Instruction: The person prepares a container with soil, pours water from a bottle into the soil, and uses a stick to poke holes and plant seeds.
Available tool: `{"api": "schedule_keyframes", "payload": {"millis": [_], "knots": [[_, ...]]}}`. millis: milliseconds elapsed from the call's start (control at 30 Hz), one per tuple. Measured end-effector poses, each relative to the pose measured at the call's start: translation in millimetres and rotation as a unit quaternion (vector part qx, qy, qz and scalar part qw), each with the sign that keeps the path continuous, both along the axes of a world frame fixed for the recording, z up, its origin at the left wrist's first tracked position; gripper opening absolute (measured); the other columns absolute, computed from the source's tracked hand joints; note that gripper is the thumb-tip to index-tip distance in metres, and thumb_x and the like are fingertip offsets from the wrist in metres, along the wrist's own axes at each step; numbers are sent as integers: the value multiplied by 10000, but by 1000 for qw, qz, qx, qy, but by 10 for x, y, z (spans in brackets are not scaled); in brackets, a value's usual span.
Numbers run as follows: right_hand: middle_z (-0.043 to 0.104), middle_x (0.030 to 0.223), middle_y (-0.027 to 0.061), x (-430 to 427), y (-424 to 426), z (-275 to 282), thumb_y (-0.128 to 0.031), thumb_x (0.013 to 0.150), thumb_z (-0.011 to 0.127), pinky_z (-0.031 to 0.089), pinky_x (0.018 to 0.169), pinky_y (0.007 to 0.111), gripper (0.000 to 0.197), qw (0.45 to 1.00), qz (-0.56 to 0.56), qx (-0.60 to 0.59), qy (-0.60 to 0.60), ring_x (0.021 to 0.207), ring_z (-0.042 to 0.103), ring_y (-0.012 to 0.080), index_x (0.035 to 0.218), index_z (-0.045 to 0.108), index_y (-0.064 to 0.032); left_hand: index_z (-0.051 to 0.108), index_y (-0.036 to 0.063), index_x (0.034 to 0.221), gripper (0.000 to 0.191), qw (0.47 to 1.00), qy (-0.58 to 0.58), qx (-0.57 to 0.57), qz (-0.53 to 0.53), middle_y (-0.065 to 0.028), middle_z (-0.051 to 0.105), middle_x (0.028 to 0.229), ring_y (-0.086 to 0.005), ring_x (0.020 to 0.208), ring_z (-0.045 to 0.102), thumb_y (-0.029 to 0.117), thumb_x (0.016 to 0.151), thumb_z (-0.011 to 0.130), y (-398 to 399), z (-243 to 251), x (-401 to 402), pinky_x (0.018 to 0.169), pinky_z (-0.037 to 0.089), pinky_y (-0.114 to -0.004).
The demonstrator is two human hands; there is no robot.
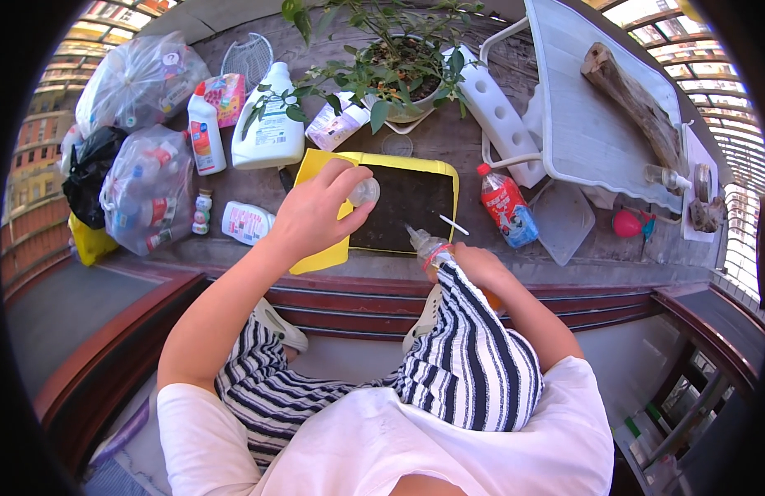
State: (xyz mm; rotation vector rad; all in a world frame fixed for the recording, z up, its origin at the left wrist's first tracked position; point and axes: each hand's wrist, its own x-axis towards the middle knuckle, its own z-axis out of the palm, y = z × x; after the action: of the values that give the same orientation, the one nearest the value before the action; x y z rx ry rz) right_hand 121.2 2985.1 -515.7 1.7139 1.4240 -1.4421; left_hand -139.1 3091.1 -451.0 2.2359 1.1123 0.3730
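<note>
My left hand (pixel 317 208) pinches a small clear plastic cap or cup (pixel 364 192) between thumb and fingers. It is over the left part of a yellow-rimmed planter (pixel 413 162) filled with dark soil (pixel 401 198). My right hand (pixel 475 263) grips a clear plastic bottle (pixel 427 243) with a narrow nozzle and a red band around its neck. The nozzle points up and left at the planter's near edge. Striped trousers over my raised knee hide most of this bottle; something orange shows behind. A white stick (pixel 454 224) crosses the planter's right rim.
Behind the planter stands a potted plant (pixel 407 80). White bottles (pixel 271 124) and bags of plastic bottles (pixel 150 189) lie left. Right are a red-labelled soda bottle (pixel 508 208), a clear tray (pixel 559 217) and a white rack (pixel 581 118) bearing driftwood (pixel 637 105). Window rails (pixel 357 304) run in front.
</note>
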Motion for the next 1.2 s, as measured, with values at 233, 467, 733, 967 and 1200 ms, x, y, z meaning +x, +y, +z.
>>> {"api": "schedule_keyframes", "payload": {"millis": [233, 467, 733, 967, 1200], "knots": [[640, 1028, 246, -102, 133, 138, -518, 711, 649, 488, 846, 410, 717, 998, 51, 28, 14, 970, 632, 360, 1113, 536, 65, 566, 89, 1097, 324, 1000, 19, 6, -13, -98, 553, 1059, -269, 791, 610, 194, 807, 665, 1, -4, 11, 650, 515, -343], [654, 964, 245, -98, 15, 113, -302, 779, 602, 511, 793, 411, 472, 997, 47, 53, 13, 898, 651, 370, 1058, 529, 71, 554, 98, 1127, 347, 998, 56, 7, -16, -112, 546, 1076, -284, 805, 609, 196, 812, 659, -6, -21, -5, 677, 514, -349], [659, 875, 248, -52, -68, 36, -522, 733, 620, 514, 760, 414, 659, 993, 57, 104, -25, 844, 660, 368, 1031, 510, 56, 539, 96, 1144, 368, 999, 37, -5, -20, -123, 533, 1107, -312, 867, 603, 193, 810, 658, 37, -7, 43, 735, 508, -374], [648, 878, 227, -74, -160, 208, -472, 733, 693, 508, 718, 409, 691, 978, -27, 191, 79, 819, 639, 387, 1148, 424, 10, 536, 75, 1151, 351, 997, 0, -63, -44, -120, 532, 1103, -285, 909, 592, 164, 829, 643, 16, 35, 93, 758, 504, -357], [651, 912, 184, -165, -238, 128, -372, 713, 752, 524, 693, 384, 677, 925, -77, 360, 99, 813, 659, 336, 1187, 419, -21, 533, 56, 1170, 352, 973, -15, -218, -69, -128, 552, 1066, -251, 859, 589, 211, 866, 620, 50, 60, 218, 749, 489, -341]]}}
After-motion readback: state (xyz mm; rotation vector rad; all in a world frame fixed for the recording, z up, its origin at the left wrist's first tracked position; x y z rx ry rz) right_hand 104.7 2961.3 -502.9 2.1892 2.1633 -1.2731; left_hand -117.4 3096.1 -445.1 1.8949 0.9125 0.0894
